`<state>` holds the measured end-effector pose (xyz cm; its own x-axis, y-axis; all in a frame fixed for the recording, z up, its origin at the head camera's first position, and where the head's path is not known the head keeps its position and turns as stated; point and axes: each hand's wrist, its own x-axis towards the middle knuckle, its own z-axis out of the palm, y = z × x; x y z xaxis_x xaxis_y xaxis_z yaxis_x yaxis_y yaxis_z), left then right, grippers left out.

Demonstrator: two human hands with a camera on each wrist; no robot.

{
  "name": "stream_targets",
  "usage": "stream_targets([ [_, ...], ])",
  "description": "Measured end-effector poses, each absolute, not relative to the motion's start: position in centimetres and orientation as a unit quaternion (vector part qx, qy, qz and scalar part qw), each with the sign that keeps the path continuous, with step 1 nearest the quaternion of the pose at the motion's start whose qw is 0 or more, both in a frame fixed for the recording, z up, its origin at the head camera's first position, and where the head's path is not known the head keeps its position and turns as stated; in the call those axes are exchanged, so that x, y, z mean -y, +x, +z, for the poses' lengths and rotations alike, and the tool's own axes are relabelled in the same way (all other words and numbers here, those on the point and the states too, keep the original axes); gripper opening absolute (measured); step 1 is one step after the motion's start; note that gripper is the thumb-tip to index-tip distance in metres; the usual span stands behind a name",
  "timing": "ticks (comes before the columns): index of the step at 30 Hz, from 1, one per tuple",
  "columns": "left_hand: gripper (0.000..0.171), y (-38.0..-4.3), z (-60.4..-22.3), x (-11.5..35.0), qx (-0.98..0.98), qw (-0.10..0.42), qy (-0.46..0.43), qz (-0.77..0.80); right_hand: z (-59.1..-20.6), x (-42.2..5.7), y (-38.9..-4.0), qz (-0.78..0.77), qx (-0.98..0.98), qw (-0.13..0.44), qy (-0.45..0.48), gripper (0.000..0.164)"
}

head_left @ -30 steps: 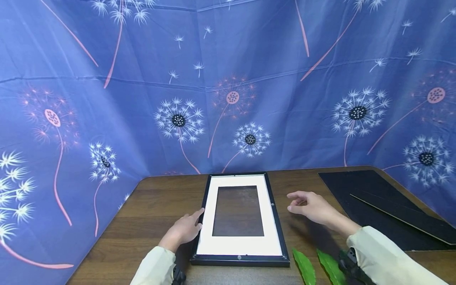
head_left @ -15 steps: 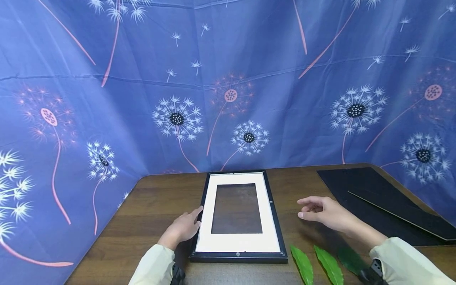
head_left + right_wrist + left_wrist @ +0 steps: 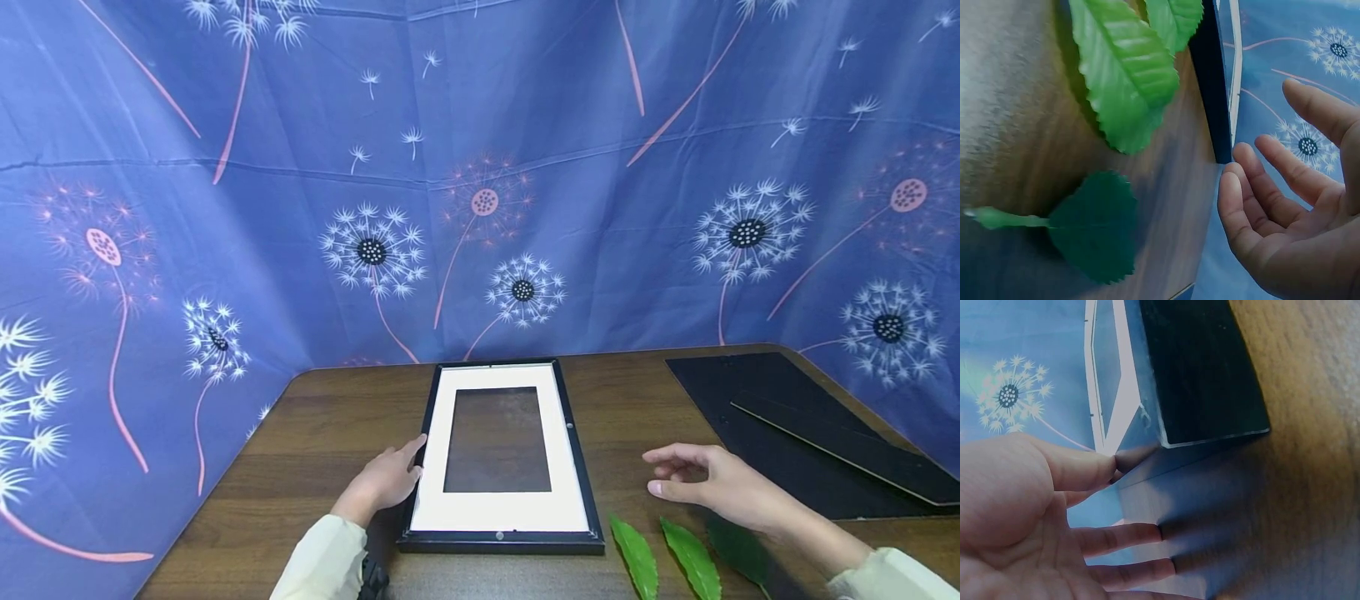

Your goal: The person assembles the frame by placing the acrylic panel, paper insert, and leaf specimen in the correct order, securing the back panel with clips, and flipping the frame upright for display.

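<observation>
A black picture frame (image 3: 501, 547) with a white mat (image 3: 504, 512) lies flat at the middle of the table. My left hand (image 3: 382, 482) rests against its left edge, fingers mostly straight; in the left wrist view the thumb (image 3: 1082, 469) touches the side of the frame. To the right, my right hand (image 3: 738, 487) hovers over the table with loosely bent fingers and nothing in them. Below it lie two bright green leaves (image 3: 692, 558) and a darker leaf (image 3: 1097, 228) whose stem shows in the right wrist view.
Black boards (image 3: 750, 375) lie at the table's right side, one narrow piece (image 3: 847, 446) resting on the larger. A blue curtain (image 3: 637, 275) printed with dandelions hangs behind and along the sides of the brown wooden table (image 3: 300, 467).
My right hand has moved right and toward me, away from the picture frame, to above the leaves. The left hand keeps its place at the frame's edge.
</observation>
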<state>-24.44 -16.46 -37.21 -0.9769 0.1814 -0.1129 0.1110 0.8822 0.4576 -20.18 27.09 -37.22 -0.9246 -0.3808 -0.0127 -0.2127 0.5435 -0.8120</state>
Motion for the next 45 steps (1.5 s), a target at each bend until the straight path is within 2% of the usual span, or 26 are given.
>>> stream_targets([
  [18,0.05,-24.3,-37.4,16.3,-0.968,0.073,0.075,0.229,-38.9,-26.4,-17.7,-0.46,-0.861,0.114,-0.183,0.042],
  [34,0.05,-24.3,-37.5,16.3,-0.968,0.07,0.074,0.229,-39.4,-24.7,-16.8,-0.416,-0.878,0.099,-0.218,0.042],
  [41,0.05,-24.2,-37.4,16.2,-0.969,0.068,0.072,0.227,-39.4,-23.5,-16.6,-0.407,-0.885,0.154,-0.162,0.053],
  [45,0.05,-24.3,-37.4,16.2,-0.969,0.07,0.07,0.226,-39.6,-22.7,-16.6,-0.36,-0.913,0.147,-0.128,0.06],
])
